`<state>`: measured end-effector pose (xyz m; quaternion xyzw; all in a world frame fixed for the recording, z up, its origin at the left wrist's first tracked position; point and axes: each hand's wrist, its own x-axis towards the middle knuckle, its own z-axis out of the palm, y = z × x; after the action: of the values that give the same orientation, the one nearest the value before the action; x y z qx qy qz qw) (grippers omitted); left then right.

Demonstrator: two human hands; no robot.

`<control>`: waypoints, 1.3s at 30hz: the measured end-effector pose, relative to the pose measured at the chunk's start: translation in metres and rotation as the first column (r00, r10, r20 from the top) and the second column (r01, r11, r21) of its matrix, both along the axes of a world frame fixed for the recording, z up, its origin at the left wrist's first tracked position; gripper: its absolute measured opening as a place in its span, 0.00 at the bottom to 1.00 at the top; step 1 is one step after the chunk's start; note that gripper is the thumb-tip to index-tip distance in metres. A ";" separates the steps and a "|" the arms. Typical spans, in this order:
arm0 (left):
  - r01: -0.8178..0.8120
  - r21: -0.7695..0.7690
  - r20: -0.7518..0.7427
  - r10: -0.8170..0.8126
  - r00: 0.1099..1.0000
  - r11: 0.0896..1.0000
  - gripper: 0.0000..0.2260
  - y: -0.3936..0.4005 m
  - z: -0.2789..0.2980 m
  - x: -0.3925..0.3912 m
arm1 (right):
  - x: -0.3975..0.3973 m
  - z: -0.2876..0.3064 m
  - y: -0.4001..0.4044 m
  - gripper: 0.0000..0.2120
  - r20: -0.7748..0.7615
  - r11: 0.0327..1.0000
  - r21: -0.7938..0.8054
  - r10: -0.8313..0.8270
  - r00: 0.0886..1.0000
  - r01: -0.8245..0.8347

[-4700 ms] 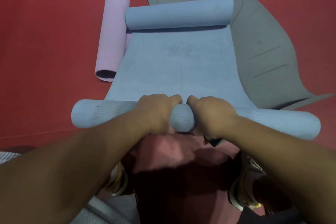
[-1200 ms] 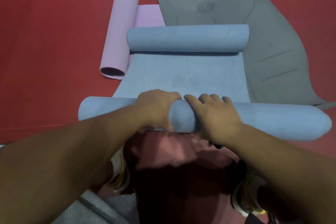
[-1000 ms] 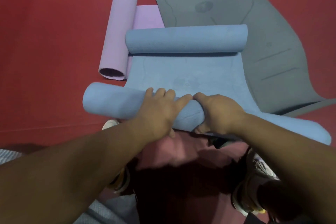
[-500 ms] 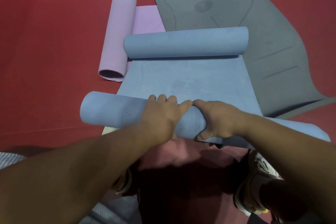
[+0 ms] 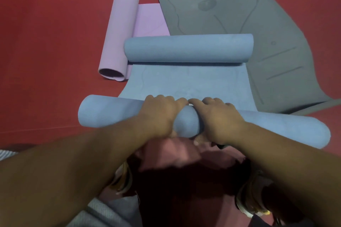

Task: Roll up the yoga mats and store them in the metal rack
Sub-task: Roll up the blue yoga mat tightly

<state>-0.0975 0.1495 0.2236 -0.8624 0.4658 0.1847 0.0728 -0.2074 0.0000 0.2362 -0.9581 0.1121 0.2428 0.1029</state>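
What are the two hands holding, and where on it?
Both the left hand and the right hand grip the near roll of the blue yoga mat at its middle, side by side.

Red floor (image 5: 46,42) — blue mat (image 5: 184,81), lilac mat (image 5: 120,29), grey mat (image 5: 258,24)

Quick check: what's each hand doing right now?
Left hand: fingers curled over the blue mat roll, gripping it.
Right hand: gripping the same roll beside the left.
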 end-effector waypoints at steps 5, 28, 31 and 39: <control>0.004 -0.018 -0.066 -0.005 0.998 1.000 0.41 0.002 0.007 -0.002 | 0.002 -0.002 -0.008 0.34 -0.038 0.995 0.077 -0.055 0.998 0.058; -0.024 -0.006 -0.054 0.024 0.998 1.000 0.34 0.002 0.002 0.004 | -0.014 -0.008 -0.004 0.54 0.040 1.000 -0.017 -0.015 0.999 0.016; -0.049 0.016 -0.145 0.051 0.988 0.999 0.35 0.001 0.004 0.002 | -0.013 -0.009 -0.003 0.43 0.045 0.999 -0.026 -0.024 0.999 0.025; 0.071 -0.041 0.062 -0.068 0.996 0.997 0.45 0.005 -0.006 -0.008 | -0.013 -0.014 -0.014 0.40 0.057 0.994 0.081 -0.083 0.995 0.079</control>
<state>-0.1059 0.1549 0.2178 -0.8523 0.4968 0.1456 0.0747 -0.2202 -0.0138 0.2221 -0.9548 0.1381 0.2136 0.1535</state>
